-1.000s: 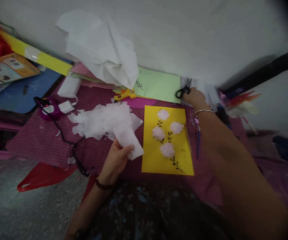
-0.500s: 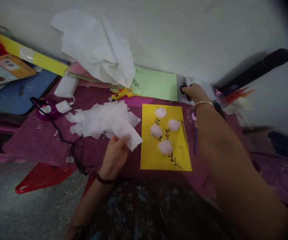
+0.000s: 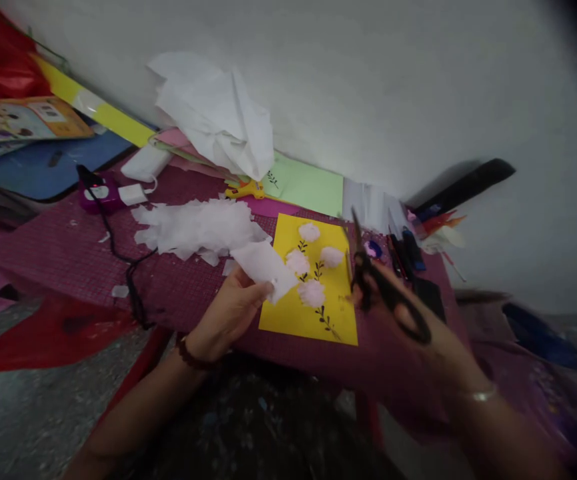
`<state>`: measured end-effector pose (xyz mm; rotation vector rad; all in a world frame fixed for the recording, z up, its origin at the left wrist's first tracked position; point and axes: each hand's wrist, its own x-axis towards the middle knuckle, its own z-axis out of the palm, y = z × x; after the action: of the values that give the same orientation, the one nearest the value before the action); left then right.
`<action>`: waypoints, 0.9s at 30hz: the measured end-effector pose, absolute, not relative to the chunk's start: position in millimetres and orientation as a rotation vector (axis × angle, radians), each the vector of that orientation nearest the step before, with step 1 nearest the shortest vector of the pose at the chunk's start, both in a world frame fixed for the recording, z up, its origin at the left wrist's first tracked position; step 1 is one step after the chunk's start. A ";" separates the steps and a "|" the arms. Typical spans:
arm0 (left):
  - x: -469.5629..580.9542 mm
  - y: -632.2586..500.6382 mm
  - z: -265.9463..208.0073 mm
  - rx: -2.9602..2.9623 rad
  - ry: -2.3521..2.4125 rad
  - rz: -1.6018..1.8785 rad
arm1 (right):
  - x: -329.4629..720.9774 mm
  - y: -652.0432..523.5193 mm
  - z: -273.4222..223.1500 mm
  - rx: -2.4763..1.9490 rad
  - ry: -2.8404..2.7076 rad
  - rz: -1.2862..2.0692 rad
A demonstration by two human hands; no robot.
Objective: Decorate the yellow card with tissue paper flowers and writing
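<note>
Between thumb and fingers, my left hand (image 3: pixel 233 303) pinches a strip of white tissue paper (image 3: pixel 263 263), its far end over the left side of a yellow card (image 3: pixel 283 317). Several pale pink tissue flowers (image 3: pixel 311 293) with dark painted stems are on that card. My right hand (image 3: pixel 413 320) grips a pair of black-handled scissors (image 3: pixel 363 263), blurred by motion, at the card's right edge. Their blades point up and away from me, slightly parted. A heap of torn white tissue pieces (image 3: pixel 198 227) lies left of the card, just beyond my left hand.
A yellow glue gun (image 3: pixel 246 189) lies behind the heap, beside a green sheet (image 3: pixel 313 181). Crumpled white paper (image 3: pixel 218 113) leans on the wall. At left are a purple power socket (image 3: pixel 101 195) and black cable (image 3: pixel 111 240); pens (image 3: pixel 401 257) lie at right.
My right hand has lifted the scissors from the back of the table and brought them nearer, beside the yellow card. My left hand still holds the tissue strip, now overlapping the card. The view has shifted.
</note>
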<state>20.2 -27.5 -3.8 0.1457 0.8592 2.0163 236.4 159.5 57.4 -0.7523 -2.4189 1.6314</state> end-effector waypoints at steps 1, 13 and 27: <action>21.9 -26.7 -7.2 0.156 0.870 2.025 | 248.9 139.4 55.3 -0.732 -2.421 1.750; 43.3 -28.0 -22.0 0.173 1.059 2.077 | 267.3 80.6 14.5 -0.795 -2.068 2.490; 59.5 -41.0 -34.4 0.228 1.098 1.987 | 253.8 64.9 14.5 -0.780 -2.031 2.420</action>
<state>59.5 -41.0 -34.4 0.2284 1.0977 1.9871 253.8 64.9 14.5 -0.7799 -2.0315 2.4196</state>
